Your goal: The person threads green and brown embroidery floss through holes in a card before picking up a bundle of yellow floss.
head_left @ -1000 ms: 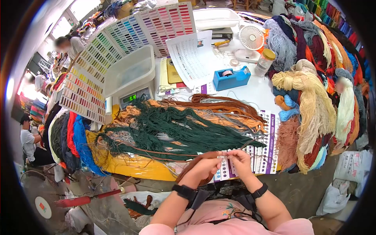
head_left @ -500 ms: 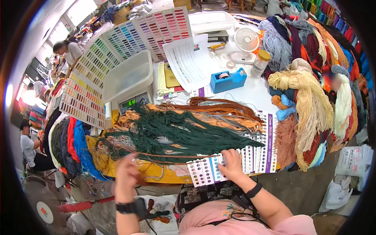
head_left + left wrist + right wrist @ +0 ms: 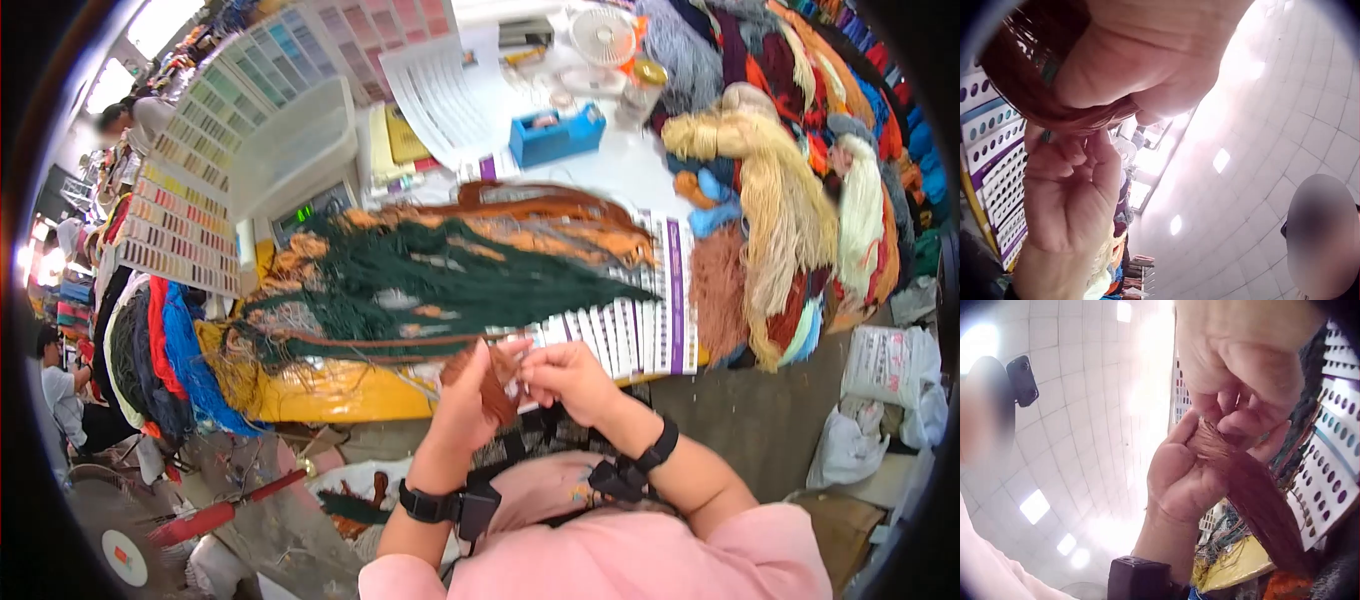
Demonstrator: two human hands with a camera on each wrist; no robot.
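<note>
A brown skein of yarn is gripped by my left hand in front of the table's near edge. My right hand meets it from the right, fingertips pinching at the gathered end. In the right wrist view the skein hangs down from the left palm, and the curled right fingers sit over its top. The left wrist view has the strands passing under the left hand to the right fingertips. Dark green yarn lies spread on the table just beyond both hands.
Punched shade cards lie at the near right. Farther back stand a scale with a clear tub, a fold-out colour chart, a blue tape dispenser and a small fan. Yarn hanks heap up at the right.
My left hand swung out left, then came back to the middle with the brown skein. The right hand left the shade cards and joined it. The head view has shifted.
</note>
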